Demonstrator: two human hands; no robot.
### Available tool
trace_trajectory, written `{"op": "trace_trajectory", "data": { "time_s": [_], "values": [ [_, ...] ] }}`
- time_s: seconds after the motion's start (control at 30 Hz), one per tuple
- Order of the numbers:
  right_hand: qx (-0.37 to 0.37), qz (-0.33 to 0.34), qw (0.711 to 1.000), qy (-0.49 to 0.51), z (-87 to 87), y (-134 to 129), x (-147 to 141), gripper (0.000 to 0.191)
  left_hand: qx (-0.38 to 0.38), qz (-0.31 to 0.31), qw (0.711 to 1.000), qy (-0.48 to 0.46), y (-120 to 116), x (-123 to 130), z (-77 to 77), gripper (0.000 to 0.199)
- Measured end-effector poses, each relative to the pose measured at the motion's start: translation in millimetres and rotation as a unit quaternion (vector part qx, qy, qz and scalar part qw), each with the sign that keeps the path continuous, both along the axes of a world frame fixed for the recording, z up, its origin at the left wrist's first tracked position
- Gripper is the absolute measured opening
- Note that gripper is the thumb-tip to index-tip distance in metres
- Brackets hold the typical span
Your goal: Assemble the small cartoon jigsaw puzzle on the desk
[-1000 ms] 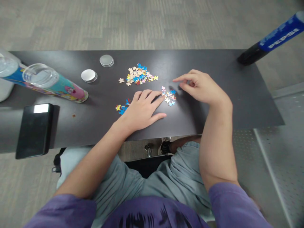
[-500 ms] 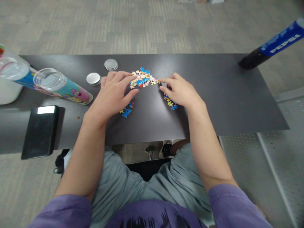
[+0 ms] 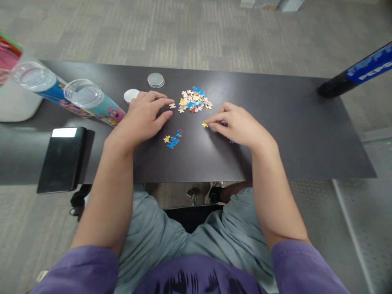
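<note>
My right hand (image 3: 234,124) pinches a yellow jigsaw puzzle piece (image 3: 205,125) at its fingertips, low over the dark tabletop or touching it. Thumb and fingers apart, my left hand (image 3: 147,115) is open, with a fingertip at the edge of a cream-backed puzzle piece (image 3: 172,105). Between and beyond both hands lies a pile of loose puzzle pieces (image 3: 193,99), some cream side up, others blue, red or pink. A small group of blue, yellow and red pieces (image 3: 173,141) sits nearer me. Under my right hand, more pieces are mostly hidden.
Two stacks of round lids, one grey (image 3: 156,80) and one white (image 3: 131,95), lie by my left hand. Left of them are clear-topped printed tubes (image 3: 104,107) and a black box-like device (image 3: 63,159). A Pepsi bottle (image 3: 346,79) stands at the table's (image 3: 294,134) right end.
My right hand has drawn back from the pile toward me, bringing the yellow puzzle piece. One cream piece now lies apart by my left fingertips. The camera view has shifted slightly.
</note>
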State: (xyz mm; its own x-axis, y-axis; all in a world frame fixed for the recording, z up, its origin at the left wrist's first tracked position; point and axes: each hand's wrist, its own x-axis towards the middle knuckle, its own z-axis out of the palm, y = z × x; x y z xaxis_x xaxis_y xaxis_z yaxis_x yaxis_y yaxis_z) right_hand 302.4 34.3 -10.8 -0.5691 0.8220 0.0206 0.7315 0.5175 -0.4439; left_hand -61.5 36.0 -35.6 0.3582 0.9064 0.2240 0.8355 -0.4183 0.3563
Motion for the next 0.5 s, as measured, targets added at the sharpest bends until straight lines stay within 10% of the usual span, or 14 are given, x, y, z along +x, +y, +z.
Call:
{"op": "trace_trajectory", "data": {
  "time_s": [0.23,0.5],
  "values": [
    [-0.024,0.092,0.995,-0.036,11.7,-27,-48,0.043,-0.01,0.011,1.0,-0.002,5,5,-6.4,0.051],
    [-0.005,0.043,0.999,0.01,15.9,-8,-23,0.042,0.002,0.083,0.996,-0.042,11,29,-19.7,0.02]
  ]
}}
